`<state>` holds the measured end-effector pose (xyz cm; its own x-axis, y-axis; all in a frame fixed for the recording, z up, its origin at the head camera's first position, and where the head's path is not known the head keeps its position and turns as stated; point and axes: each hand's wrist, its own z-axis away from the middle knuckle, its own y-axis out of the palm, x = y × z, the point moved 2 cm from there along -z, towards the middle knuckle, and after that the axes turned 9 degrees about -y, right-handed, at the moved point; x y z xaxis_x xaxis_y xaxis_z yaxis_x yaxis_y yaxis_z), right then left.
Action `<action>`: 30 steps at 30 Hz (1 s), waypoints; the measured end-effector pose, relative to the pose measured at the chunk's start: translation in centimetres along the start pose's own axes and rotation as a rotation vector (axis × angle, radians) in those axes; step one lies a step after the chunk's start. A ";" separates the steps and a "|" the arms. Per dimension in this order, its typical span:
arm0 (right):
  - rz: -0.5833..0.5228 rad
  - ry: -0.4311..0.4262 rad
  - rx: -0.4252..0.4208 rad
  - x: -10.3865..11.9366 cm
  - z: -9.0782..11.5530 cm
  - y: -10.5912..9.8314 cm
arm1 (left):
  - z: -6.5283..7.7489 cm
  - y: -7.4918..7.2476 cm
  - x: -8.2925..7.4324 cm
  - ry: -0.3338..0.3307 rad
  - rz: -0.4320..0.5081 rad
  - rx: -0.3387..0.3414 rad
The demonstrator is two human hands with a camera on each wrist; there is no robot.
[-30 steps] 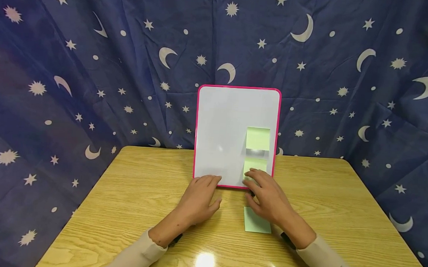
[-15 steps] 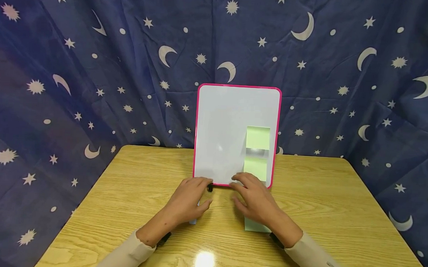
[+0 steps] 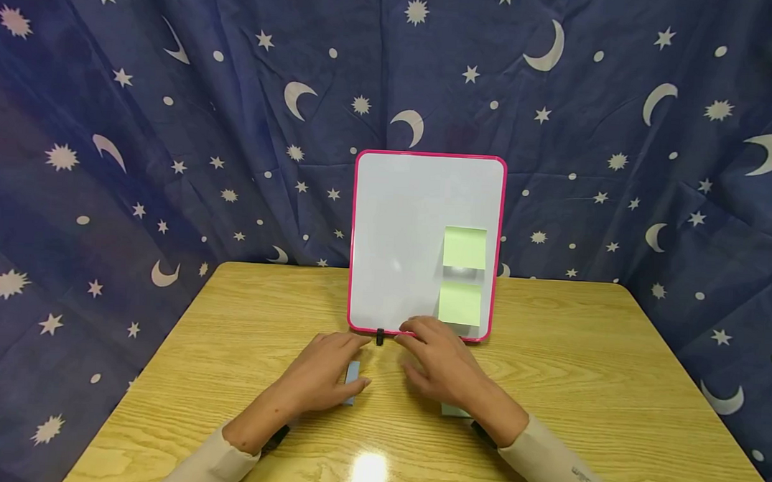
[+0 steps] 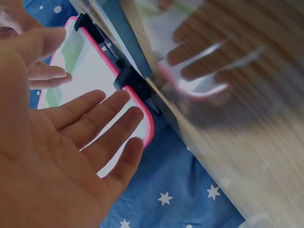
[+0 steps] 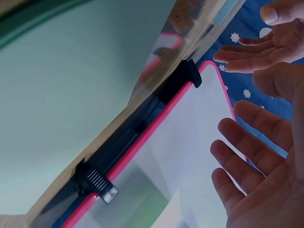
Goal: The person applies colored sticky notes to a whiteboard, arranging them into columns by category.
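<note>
A whiteboard (image 3: 399, 234) with a pink frame stands upright on the table. Two pale green sticky notes, an upper one (image 3: 465, 247) and a lower one (image 3: 459, 303), are on its right side. My left hand (image 3: 322, 371) hovers left of the board's bottom edge, fingers relaxed and holding nothing. A blue sticky-note pad (image 3: 352, 372) shows partly behind it. My right hand (image 3: 442, 366) hangs in front of the board, palm down with loosely bent fingers and no grip on anything. It hides most of a green sticky-note pad (image 3: 456, 411), which looms large in the right wrist view.
The board's bottom edge sits in a black stand, whose clips (image 5: 97, 182) grip the pink frame. A light wood table (image 3: 580, 379) lies all around. Behind hangs a dark blue curtain (image 3: 247, 156) with moons and stars.
Both hands have drifted left and back toward me. The right hand has left the lower note, which now shows whole. The blue pad and a black clip have come into view.
</note>
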<state>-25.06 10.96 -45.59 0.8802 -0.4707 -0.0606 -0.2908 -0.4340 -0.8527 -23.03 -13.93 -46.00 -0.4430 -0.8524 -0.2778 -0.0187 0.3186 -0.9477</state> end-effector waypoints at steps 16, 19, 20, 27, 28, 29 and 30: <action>-0.026 -0.030 0.042 1.5 -1.5 0.8 | 1.4 0.2 2.0 -0.007 0.032 0.143; -0.033 -0.044 0.069 1.9 -2.0 1.1 | 1.5 0.2 2.2 -0.009 0.042 0.153; -0.034 -0.049 0.076 2.1 -2.1 1.2 | 1.6 0.2 2.3 -0.014 0.047 0.157; -0.065 -0.069 0.101 3.2 -2.8 1.9 | 1.8 0.0 2.8 -0.018 0.093 0.164; -0.071 -0.072 0.107 3.3 -3.0 2.0 | 1.8 0.0 2.8 -0.014 0.099 0.165; -0.080 -0.076 0.112 3.5 -3.1 2.1 | 1.8 -0.1 2.9 -0.009 0.108 0.164; -0.086 -0.078 0.119 3.6 -3.3 2.2 | 1.8 -0.1 2.9 -0.004 0.114 0.165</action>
<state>-23.74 5.80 -46.00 0.9279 -0.3723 -0.0208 -0.1705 -0.3739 -0.9117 -22.66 -17.17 -46.96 -0.4299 -0.8165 -0.3854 0.1787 0.3415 -0.9228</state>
